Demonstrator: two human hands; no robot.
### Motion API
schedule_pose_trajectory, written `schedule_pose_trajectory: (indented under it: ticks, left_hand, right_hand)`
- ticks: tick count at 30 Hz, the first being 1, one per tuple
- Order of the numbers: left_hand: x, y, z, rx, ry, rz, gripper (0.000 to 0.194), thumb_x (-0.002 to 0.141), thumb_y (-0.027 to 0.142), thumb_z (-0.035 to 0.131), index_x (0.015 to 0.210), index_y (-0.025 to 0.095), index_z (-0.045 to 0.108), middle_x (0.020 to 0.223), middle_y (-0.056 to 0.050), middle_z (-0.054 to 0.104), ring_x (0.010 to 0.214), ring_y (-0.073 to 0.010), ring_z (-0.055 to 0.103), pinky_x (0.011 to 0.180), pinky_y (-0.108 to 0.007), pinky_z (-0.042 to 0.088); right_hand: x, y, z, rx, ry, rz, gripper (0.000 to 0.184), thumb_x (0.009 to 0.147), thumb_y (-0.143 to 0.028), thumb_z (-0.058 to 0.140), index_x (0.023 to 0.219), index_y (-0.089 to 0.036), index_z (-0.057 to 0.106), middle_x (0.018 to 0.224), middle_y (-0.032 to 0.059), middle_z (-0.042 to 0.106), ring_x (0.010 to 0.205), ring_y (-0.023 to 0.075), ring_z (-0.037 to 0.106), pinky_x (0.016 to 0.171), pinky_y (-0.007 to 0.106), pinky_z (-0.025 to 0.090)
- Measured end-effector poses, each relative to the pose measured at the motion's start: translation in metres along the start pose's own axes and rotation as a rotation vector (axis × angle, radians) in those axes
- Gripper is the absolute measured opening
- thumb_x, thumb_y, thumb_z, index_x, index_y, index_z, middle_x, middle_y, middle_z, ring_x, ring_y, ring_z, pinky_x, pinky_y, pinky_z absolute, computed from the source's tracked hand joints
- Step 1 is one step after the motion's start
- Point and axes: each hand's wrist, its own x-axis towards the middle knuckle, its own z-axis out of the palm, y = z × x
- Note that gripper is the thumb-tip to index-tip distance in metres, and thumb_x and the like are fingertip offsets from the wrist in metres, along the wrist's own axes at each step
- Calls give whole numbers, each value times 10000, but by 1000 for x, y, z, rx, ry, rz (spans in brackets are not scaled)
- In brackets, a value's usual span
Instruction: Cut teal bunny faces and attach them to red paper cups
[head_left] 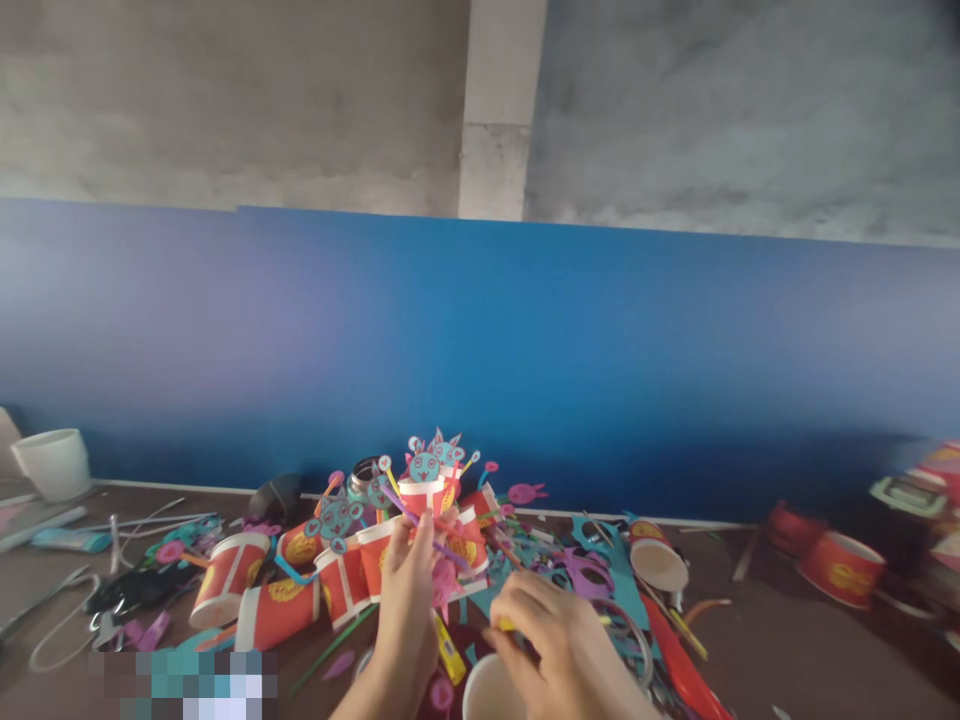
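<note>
My left hand (407, 590) pinches the purple strip (399, 504), beyond and left of the nearest cup (487, 692); right hand (555, 632) grips the yellow strip (507, 624) by its rim. I'd pinch lightly to avoid creases.

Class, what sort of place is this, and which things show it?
Probably a craft workspace, perhaps in an unfinished room: red cups and cat-like cut-outs crowd the brown table, with a bare, concrete-looking wall behind.
</note>
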Motion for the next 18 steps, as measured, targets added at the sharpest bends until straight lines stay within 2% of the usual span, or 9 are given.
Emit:
schedule_pose_trajectory:
  ticks: [4, 7, 10, 13, 15, 18]
  left_hand:
    - [3, 5, -1, -29, -49, -48, 189, 716, 316, 701, 815, 209, 580, 857, -62, 706, 888, -224, 657, 757, -290, 486]
    - [1, -2, -2, -31, -83, -107, 208, 722, 308, 698, 879, 214, 599, 894, -54, 703, 913, -218, 648, 774, -283, 485]
    - [-1, -9, -3, -30, -63, -127, 177, 736, 304, 686, 870, 218, 609, 898, -35, 701, 916, -207, 645, 782, -272, 484]
    - [-3, -13, -2, -59, -70, -140, 176, 736, 299, 687, 872, 220, 608, 869, -32, 708, 914, -208, 651, 798, -280, 482]
    - [-6, -14, 1, -61, -92, -149, 211, 733, 307, 691, 902, 213, 606, 870, -42, 712, 914, -211, 655, 811, -290, 479]
    - [-9, -16, 3, -44, -126, -145, 296, 697, 341, 723, 924, 189, 608, 898, -71, 713, 915, -234, 659, 813, -315, 480]
  right_hand:
    - [-12, 24, -4, -258, -180, 332, 254, 761, -201, 549, 507, -218, 538, 548, 14, 620, 522, 176, 602, 471, 253, 316]
    - [-20, 43, 1, -362, -285, 482, 112, 677, -171, 586, 590, -232, 621, 636, 44, 689, 619, 242, 656, 495, 264, 345]
    - [-18, 43, 0, -321, -264, 519, 154, 652, -135, 592, 744, -238, 660, 765, 57, 724, 726, 268, 672, 550, 271, 392]
    - [-8, 22, -3, -99, -203, 523, 62, 711, -259, 622, 771, -247, 635, 721, 27, 715, 688, 242, 667, 553, 261, 410]
    - [-2, 6, -1, 93, -119, 473, 135, 720, -295, 640, 847, -255, 619, 720, 4, 706, 652, 205, 654, 561, 243, 426]
    - [2, -4, 8, 187, 37, 347, 66, 806, -244, 542, 823, -230, 604, 723, 20, 683, 654, 185, 634, 586, 242, 430]
